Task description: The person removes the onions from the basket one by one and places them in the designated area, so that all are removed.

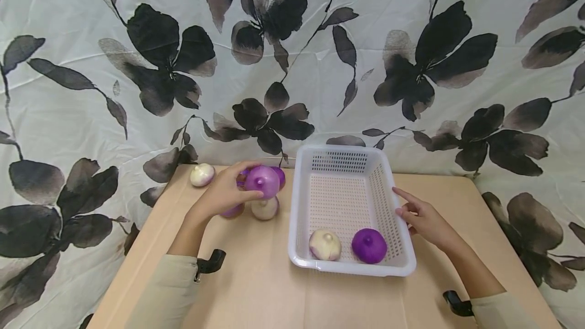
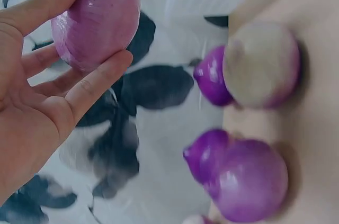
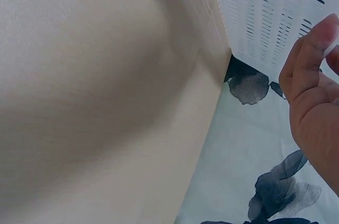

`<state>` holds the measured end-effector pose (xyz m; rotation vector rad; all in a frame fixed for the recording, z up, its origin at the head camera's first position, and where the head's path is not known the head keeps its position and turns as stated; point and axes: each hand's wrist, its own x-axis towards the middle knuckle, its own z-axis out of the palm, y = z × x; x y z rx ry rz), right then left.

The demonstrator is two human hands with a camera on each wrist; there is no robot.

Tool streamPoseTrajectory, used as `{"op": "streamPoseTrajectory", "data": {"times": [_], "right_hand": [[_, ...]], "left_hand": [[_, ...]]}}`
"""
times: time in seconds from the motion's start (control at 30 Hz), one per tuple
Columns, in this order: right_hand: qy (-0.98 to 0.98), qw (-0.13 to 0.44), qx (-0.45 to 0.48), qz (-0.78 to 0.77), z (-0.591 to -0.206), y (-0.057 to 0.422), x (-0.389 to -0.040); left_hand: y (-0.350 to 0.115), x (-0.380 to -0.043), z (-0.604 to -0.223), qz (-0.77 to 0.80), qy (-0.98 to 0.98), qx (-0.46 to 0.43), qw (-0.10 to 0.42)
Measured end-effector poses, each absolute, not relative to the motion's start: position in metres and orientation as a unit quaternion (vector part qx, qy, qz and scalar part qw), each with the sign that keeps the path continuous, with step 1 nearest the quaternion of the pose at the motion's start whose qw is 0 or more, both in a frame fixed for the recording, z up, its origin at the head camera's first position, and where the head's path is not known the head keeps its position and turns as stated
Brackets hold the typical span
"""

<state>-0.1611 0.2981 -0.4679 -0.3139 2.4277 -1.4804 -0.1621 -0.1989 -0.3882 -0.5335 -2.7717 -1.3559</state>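
Note:
My left hand holds a light purple onion between thumb and fingers, raised above the other onions. In the left wrist view, the fingertips of that hand lie along the side of the onion. Below it on the table are a pale onion, a partly hidden purple onion and darker purple ones behind. At the right rim of a white plastic basket, my right hand grips the edge, its index finger lying along the rim.
Inside the basket, near its front wall, sit a pale onion and a dark purple onion. Another pale onion stands at the table's back left corner. A floral cloth hangs behind the wooden table.

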Motion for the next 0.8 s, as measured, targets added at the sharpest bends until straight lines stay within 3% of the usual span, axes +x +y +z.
{"op": "streamPoseTrajectory", "data": {"times": [0.2,0.47,0.8], "right_hand": [[0.840,0.141,-0.109,-0.513,-0.467,0.296,-0.162],[0.845,0.140,-0.105,-0.506,-0.464,0.297,-0.162],[0.839,0.146,-0.109,-0.513,-0.463,0.300,-0.165]], "left_hand": [[-0.233,-0.158,-0.391,-0.491,-0.863,-0.120,-0.012],[-0.284,-0.153,-0.408,-0.475,-0.878,-0.052,0.034],[-0.327,-0.138,-0.436,-0.432,-0.900,0.034,0.057]]}}
